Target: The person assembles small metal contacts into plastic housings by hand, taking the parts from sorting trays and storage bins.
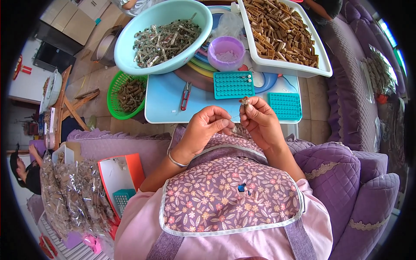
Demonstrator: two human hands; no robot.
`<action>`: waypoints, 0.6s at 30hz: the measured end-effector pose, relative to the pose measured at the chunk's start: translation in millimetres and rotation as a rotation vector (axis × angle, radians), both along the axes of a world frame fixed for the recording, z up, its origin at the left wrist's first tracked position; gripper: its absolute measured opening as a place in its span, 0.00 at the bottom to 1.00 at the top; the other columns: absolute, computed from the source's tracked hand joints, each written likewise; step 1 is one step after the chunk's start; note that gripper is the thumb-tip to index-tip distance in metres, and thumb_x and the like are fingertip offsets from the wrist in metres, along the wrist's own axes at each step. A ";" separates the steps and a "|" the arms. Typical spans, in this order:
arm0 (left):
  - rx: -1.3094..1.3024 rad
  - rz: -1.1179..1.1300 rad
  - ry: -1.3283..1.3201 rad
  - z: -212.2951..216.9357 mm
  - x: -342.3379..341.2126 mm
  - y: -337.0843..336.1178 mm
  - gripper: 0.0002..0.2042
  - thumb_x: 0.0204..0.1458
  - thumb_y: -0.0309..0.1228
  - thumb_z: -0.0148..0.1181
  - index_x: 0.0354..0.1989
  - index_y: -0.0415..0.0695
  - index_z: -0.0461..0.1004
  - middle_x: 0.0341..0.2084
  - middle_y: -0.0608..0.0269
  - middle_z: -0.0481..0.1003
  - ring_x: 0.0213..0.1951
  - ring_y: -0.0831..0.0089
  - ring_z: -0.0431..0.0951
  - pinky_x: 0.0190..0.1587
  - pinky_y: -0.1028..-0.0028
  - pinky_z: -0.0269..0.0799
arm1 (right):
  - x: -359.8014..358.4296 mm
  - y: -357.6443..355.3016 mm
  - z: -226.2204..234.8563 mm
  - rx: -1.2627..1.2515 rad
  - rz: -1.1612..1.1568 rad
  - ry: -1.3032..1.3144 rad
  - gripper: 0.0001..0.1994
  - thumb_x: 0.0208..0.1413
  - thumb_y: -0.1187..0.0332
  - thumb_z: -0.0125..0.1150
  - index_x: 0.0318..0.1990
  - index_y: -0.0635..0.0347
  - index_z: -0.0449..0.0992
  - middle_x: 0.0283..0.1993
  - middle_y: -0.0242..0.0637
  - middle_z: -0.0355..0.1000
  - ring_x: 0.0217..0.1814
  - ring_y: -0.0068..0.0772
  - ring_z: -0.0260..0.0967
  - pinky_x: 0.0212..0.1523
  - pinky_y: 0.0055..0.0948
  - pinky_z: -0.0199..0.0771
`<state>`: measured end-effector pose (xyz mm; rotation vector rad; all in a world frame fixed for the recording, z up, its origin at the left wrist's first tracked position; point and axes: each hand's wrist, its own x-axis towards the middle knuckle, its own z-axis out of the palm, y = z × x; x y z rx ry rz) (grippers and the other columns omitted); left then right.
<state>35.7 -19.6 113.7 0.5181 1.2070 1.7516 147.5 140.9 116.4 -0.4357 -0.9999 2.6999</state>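
Brown and pale in colour, a small piece is located above the near edge of the table, pinched in the right hand between thumb and fingers. The fingertips cover part of the piece; its full shape and material cannot be determined. The left hand is beside it, slightly lower, with thumb and fingers drawn narrowly together. Whether these fingers grip anything cannot be told. The hands do not touch each other.

Directly beyond the hands is a teal tray with rows of round recesses; a few small items, too small to identify, are at its right side. A second teal tray lies to the right, near the table corner. A red-handled hand tool lies to the left, its narrow tip pointing away from the person.

At the rear, a purple bowl contains whitish material that is hard to make out. To its left, a light-blue basin holds a tangle of greyish, glossy pieces. To its right, a white tub, cut off by the upper edge, holds short brown pieces. A green basket stands left of the table, partly hidden by the basin.

Below the hands, a floral apron covers the person's front.
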 end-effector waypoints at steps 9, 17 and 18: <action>-0.142 -0.195 0.071 16.1 7.8 -3.8 0.07 0.57 0.26 0.57 0.40 0.36 0.72 0.33 0.59 0.77 0.35 0.75 0.77 0.40 0.76 0.74 | -0.6 3.3 -0.9 -0.148 0.000 -0.037 0.04 0.59 0.72 0.58 0.41 0.57 0.73 0.39 0.33 0.74 0.38 0.21 0.69 0.37 0.19 0.70; -0.108 0.167 1.046 40.2 -5.3 -3.2 0.09 0.50 0.27 0.64 0.39 0.42 0.76 0.33 0.61 0.76 0.38 0.66 0.77 0.39 0.71 0.72 | 2.9 -2.9 11.6 0.073 0.090 -0.090 0.06 0.58 0.74 0.59 0.41 0.60 0.73 0.39 0.37 0.76 0.34 0.22 0.74 0.28 0.16 0.71; -0.084 0.186 0.932 38.2 -4.2 0.8 0.10 0.50 0.25 0.63 0.41 0.43 0.75 0.34 0.61 0.76 0.39 0.67 0.78 0.39 0.73 0.72 | 2.6 -4.4 12.1 0.063 0.113 -0.079 0.06 0.57 0.74 0.60 0.41 0.61 0.73 0.38 0.37 0.76 0.33 0.22 0.74 0.26 0.16 0.70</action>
